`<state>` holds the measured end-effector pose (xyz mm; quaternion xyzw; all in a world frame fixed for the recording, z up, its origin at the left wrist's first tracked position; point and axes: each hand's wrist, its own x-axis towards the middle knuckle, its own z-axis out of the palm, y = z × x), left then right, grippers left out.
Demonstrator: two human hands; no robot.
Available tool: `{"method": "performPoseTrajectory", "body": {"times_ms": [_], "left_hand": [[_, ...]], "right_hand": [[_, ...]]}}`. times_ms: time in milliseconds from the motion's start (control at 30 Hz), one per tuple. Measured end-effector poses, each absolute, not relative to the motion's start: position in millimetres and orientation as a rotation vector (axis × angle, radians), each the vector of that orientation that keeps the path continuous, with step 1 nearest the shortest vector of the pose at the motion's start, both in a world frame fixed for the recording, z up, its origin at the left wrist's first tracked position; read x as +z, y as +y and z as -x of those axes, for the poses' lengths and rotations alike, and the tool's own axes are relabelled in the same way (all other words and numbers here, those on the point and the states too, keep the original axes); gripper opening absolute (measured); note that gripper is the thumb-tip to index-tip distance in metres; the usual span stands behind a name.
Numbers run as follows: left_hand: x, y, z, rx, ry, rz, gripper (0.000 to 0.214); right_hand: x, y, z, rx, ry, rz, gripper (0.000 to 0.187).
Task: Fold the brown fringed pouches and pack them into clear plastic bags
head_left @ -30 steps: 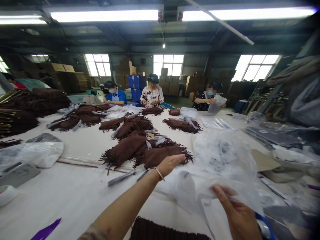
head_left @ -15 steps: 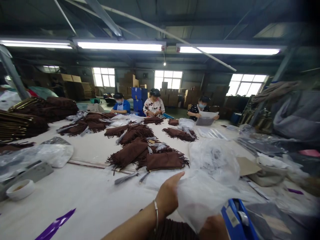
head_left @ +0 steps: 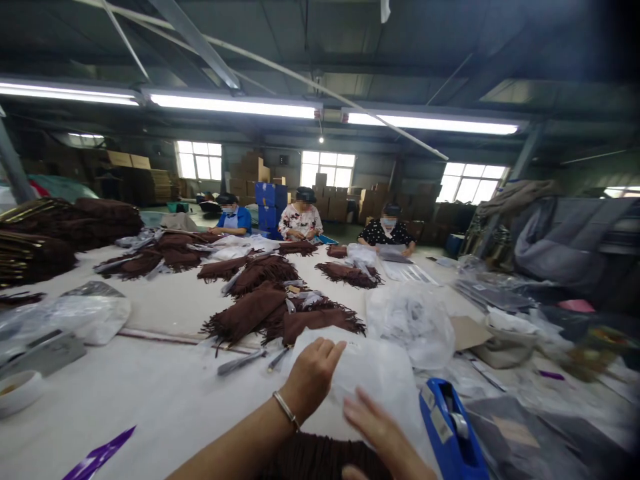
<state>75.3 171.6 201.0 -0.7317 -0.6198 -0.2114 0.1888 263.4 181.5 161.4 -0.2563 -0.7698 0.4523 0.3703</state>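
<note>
My left hand [head_left: 313, 377], with a silver bracelet at the wrist, is closed on the edge of a translucent white plastic bag [head_left: 380, 363] in front of me. My right hand [head_left: 377, 427] is slightly blurred, its fingers stretched out over the lower part of the bag; whether it touches the plastic I cannot tell. Below both hands, at the bottom edge, dark brown fringe [head_left: 320, 457] shows in part. A blue tape dispenser [head_left: 453, 427] stands just right of my right hand. Beyond the bag lie brown fringed pouches [head_left: 250, 310] with zips.
Several people sit across the white table [head_left: 165, 387]. A heap of clear plastic bags [head_left: 407, 320] lies ahead to the right. Grey fabric [head_left: 525, 427] is at the right, a purple strip [head_left: 100, 453] and a white tape roll [head_left: 20, 393] at the left, brown stacks [head_left: 100, 220] farther back.
The plastic bag has moved left and now lies flatter and spread out, with my left hand farther left. My right hand has come out from behind it, and the view has shifted slightly right.
</note>
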Motion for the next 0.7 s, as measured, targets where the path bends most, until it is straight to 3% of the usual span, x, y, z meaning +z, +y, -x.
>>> {"method": "performPoseTrajectory", "body": {"times_ms": [100, 167, 333, 433, 700], "left_hand": [[198, 166, -93, -0.549, -1.686, 2.092, 0.035], [197, 165, -97, -0.501, -1.695, 2.094, 0.031], [184, 169, -73, -0.278, -1.934, 2.015, 0.020], [175, 172, -50, -0.358, -2.098, 1.940, 0.016], [167, 151, 37, -0.635, -2.419, 1.631, 0.036]], "right_hand": [[169, 207, -258, 0.467, -2.141, 0.774, 0.046], [168, 226, -254, 0.249, -2.230, 0.848, 0.038], [168, 240, -244, 0.034, -2.258, 0.911, 0.028], [177, 237, -245, -0.014, -2.311, 0.850, 0.022], [170, 275, -318, -0.180, -2.232, 1.032, 0.026]]}}
